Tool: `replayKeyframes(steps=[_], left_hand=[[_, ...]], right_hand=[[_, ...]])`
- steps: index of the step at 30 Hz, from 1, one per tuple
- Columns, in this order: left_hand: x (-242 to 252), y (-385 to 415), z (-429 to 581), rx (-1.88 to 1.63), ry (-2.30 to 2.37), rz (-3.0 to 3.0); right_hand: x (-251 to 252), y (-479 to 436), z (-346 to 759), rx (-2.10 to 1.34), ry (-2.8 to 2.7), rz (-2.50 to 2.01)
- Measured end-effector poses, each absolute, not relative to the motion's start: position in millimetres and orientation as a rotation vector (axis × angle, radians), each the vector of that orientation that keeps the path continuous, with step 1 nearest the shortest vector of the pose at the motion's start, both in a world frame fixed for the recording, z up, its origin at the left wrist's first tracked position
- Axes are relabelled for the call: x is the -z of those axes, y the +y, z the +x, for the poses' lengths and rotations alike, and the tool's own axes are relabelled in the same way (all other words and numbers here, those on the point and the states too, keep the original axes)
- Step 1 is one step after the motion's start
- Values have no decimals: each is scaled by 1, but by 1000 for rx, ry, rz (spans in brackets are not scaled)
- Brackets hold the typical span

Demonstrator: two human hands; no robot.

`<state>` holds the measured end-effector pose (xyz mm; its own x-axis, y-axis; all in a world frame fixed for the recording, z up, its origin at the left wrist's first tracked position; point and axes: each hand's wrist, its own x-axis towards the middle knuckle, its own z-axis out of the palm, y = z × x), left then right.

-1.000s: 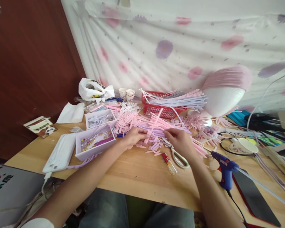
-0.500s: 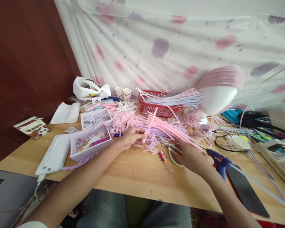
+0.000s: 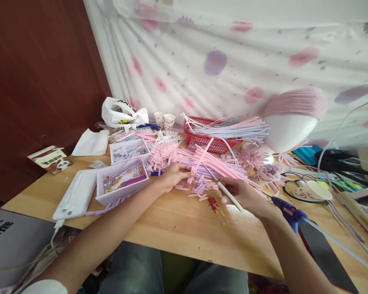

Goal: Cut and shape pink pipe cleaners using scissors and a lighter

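Observation:
My left hand (image 3: 175,176) is closed on a pink fuzzy stem (image 3: 203,155) that slants up to the right, with short pink pieces at its lower end. The scissors (image 3: 227,192) are in my right hand (image 3: 241,194), seen edge-on, their tips pointing up-left toward that stem. Behind both hands lies a bundle of long pink stems (image 3: 223,165) over lilac ones. Short lilac pieces (image 3: 200,188) are scattered between the hands. To the left is a heap of short pink pieces (image 3: 162,157).
A red basket (image 3: 199,142) of stems stands behind. White boxes (image 3: 122,195) with beads and a power bank (image 3: 75,196) are at left. At right are a foam head (image 3: 290,126), a paper cup (image 3: 315,191) and a blue glue gun (image 3: 290,210). A lighter (image 3: 216,208) lies in front.
My right hand has lifted the scissors off the table and turned them edge-on. My left hand still holds the pink stem. The whole view has shifted slightly.

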<state>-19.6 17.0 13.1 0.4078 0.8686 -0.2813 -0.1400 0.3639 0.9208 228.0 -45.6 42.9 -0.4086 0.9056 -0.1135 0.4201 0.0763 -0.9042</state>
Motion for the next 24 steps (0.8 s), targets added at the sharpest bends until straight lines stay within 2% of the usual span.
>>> replayKeyframes(steps=[4, 10, 24], left_hand=[[-12, 16, -19, -744, 892, 998], [-8, 15, -20, -686, 838, 1025], [-13, 13, -20, -611, 860, 1104]], right_hand=[[-51, -36, 201, -1312, -1869, -1315], [-43, -26, 186, -1648, -1674, -1221], [-46, -29, 186, -1640, -1654, -1194]])
